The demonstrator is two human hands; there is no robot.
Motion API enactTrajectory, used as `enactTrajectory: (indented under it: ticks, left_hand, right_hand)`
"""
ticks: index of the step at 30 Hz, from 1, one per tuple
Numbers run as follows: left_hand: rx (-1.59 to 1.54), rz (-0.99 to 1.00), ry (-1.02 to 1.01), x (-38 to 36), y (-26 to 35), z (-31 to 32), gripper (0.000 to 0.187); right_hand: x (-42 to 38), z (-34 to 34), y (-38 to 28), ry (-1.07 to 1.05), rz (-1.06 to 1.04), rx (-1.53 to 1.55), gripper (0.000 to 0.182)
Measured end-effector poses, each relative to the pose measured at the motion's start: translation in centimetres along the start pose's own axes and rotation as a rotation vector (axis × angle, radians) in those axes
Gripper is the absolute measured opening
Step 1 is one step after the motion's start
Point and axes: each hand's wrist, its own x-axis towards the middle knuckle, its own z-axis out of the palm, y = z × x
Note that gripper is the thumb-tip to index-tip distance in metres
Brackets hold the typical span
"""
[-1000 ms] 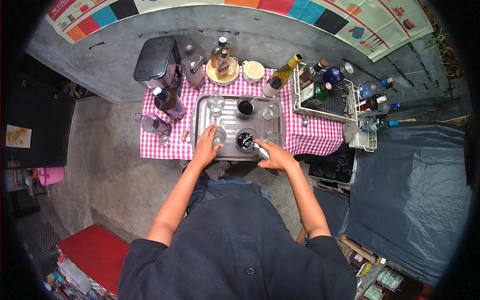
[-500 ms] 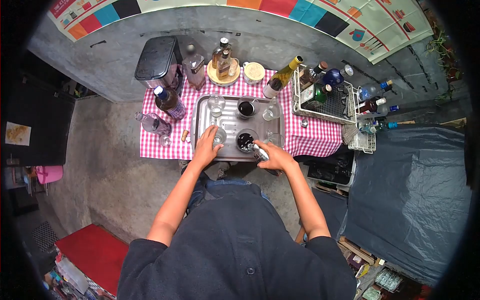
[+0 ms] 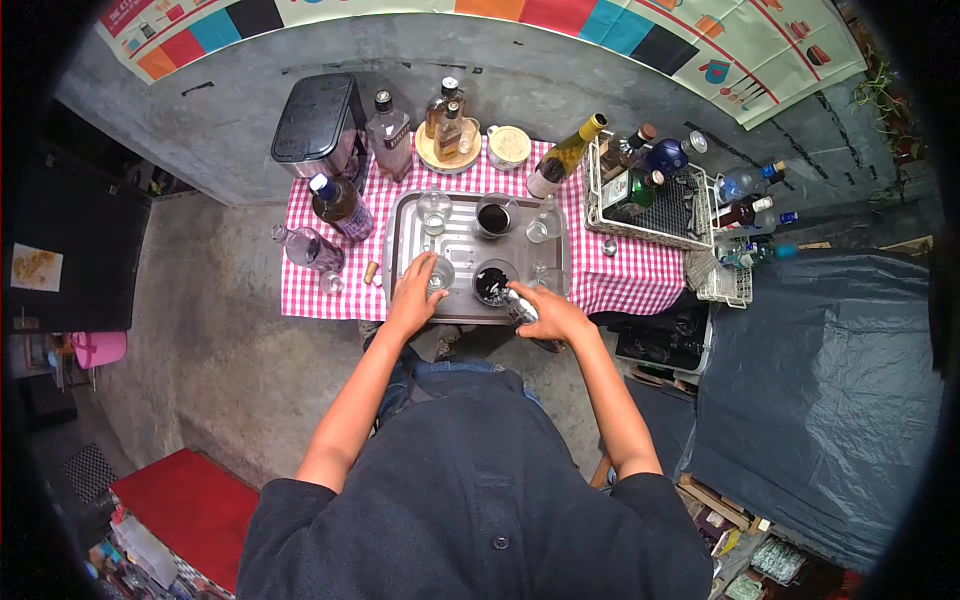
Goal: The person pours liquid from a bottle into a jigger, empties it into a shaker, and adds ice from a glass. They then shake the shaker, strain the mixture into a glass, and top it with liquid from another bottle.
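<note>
My left hand point(image 3: 413, 295) curves around the near-left clear glass point(image 3: 441, 271), thumb at its near side and fingers along its far left side. My right hand point(image 3: 548, 313) is closed on a small clear glass vessel point(image 3: 519, 306), tilted left at the rim of a glass of dark liquid point(image 3: 491, 284). Pale glints show on that liquid. Behind it stands a second glass of dark liquid point(image 3: 494, 218), beside another clear glass point(image 3: 434, 211) and a small clear glass flask point(image 3: 544, 222). All stand on a ribbed grey-brown tray point(image 3: 393, 235).
A red-checked tablecloth point(image 3: 625, 275) covers the table. Bottles, such as a blue-capped one point(image 3: 342, 208) and a yellow-necked wine bottle point(image 3: 567, 157), line its left and back. A wire basket point(image 3: 655, 235) holds more bottles at right. A cork point(image 3: 371, 271) lies left of the tray.
The view has shifted very slightly. Both hands and the tilted small glass vessel stay in nearly the same place.
</note>
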Motion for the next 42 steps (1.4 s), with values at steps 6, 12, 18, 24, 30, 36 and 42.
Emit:
enactTrajectory:
  ticks: [6,12,18,24,30,36,42]
  left_hand:
    - [0.002,0.017,0.015,-0.05,-0.18,0.13,0.075]
    - [0.002,0.006,0.007,-0.02,-0.02,0.02,0.074]
    - [0.001,0.015,0.009,-0.05,-0.05,0.02,0.074]
    - [-0.002,0.009,0.013,0.01,0.09,-0.05,0.074]
    - [-0.013,0.006,0.014,0.02,0.17,-0.08,0.074]
    - [-0.006,0.007,0.02,0.02,-0.09,0.13,0.073]
    - [-0.014,-0.009,0.01,0.01,0.17,-0.11,0.073]
  right_hand:
    - [-0.1,-0.11,-0.32,0.011,-0.001,-0.017,0.09]
    - [-0.03,-0.1,-0.25,-0.002,0.009,-0.019,0.091]
    - [0.05,0.0,0.06,0.003,-0.014,-0.019,0.09]
    - [0.02,0.03,-0.18,0.008,0.016,-0.022,0.091]
    - [0.12,-0.12,-0.27,-0.015,0.035,-0.022,0.091]
    - [0.15,-0.11,-0.23,-0.016,0.028,-0.034,0.092]
    - [0.19,-0.43,-0.52,-0.039,0.038,-0.028,0.093]
